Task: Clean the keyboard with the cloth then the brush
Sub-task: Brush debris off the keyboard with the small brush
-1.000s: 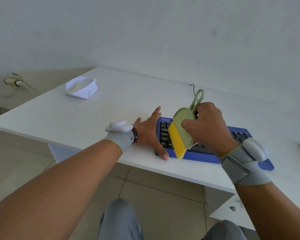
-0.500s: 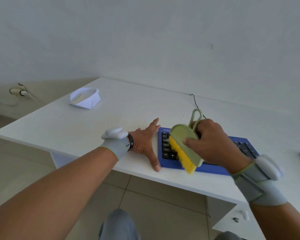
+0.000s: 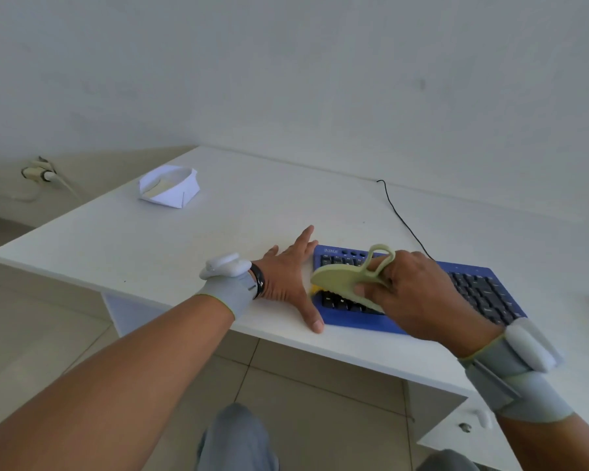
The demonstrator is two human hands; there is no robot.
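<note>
Item: blue-framed keyboard with black keys (image 3: 470, 294), lying at the near edge of the white desk (image 3: 150, 239), its thin black cable (image 3: 402, 215) trailing toward the wall.

Item: pale green plastic hand brush with yellow bristles (image 3: 344, 280). Your right hand (image 3: 419, 300) holds it, fingers curled round the looped handle, bristles down on the keyboard's left-end keys (only a sliver of yellow shows under the brush back).

Item: your left hand (image 3: 286, 283), fingers straight and spread, palm flat on the desk, thumb lying along the keyboard's left edge, apparently bracing it.

Item: folded white cloth (image 3: 169, 186), far left of the desk, well apart from both hands.

Step in hand, as judged: the brush stage, with the cloth set aside.

Next move calls for: short strokes along the key rows, working rightward, with your left hand steadying the frame so it does not slide off the near edge.
</note>
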